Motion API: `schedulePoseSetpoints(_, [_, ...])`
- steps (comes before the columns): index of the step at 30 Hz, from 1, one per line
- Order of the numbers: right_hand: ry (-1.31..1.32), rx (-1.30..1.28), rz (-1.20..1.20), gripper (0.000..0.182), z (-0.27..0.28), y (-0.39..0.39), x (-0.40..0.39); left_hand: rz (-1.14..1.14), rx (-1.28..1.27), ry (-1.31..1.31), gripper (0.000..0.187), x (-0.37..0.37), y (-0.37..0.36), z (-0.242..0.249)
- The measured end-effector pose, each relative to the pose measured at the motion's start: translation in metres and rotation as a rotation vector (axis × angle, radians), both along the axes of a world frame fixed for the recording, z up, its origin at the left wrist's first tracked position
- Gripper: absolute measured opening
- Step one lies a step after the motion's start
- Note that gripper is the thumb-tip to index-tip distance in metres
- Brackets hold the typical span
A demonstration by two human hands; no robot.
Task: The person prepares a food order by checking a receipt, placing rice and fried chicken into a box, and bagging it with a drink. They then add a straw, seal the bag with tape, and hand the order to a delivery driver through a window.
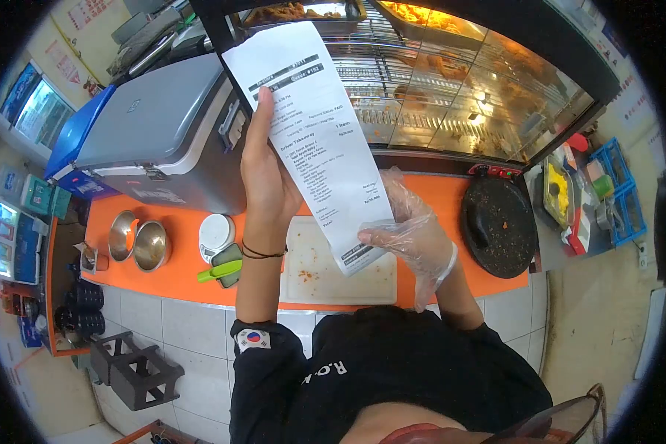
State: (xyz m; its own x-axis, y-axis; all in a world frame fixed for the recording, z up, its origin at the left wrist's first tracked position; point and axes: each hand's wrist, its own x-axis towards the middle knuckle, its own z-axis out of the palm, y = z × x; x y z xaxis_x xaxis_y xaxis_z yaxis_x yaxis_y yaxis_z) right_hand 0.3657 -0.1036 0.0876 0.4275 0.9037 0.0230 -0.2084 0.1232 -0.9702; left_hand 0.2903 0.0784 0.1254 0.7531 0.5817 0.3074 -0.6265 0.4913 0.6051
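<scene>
A long white printed receipt [325, 155] is stretched out in front of me, tilted, its top end to the upper left. My left hand [263, 166] is bare and grips its left edge, thumb lying over the print. Lower down, my right hand [411, 229], in a clear plastic glove, pinches the receipt near its bottom end with the thumb on top. Beneath the paper lies a white cutting board [340, 288] with brown crumbs on it. The receipt hides part of the board and the fingers behind it.
An orange counter [429, 288] bears metal bowls [150, 246], a white kitchen scale [217, 235], a green-handled tool [220, 271] and a round black pan lid [498, 226]. A grey cooler box [163, 133] stands left. Behind is a glass food warmer [466, 96] with trays of food.
</scene>
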Motion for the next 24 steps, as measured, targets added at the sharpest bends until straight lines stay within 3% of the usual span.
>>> schedulePoseSetpoints(10, [-0.143,-0.003,0.073,0.069,0.000,0.006,-0.001,0.047,-0.029,0.008,0.045,-0.006,-0.001,0.004])
schedulePoseSetpoints(24, [-0.132,-0.050,0.066,0.068,-0.017,0.018,-0.003,-0.008,-0.079,-0.016,0.053,-0.013,0.014,-0.017])
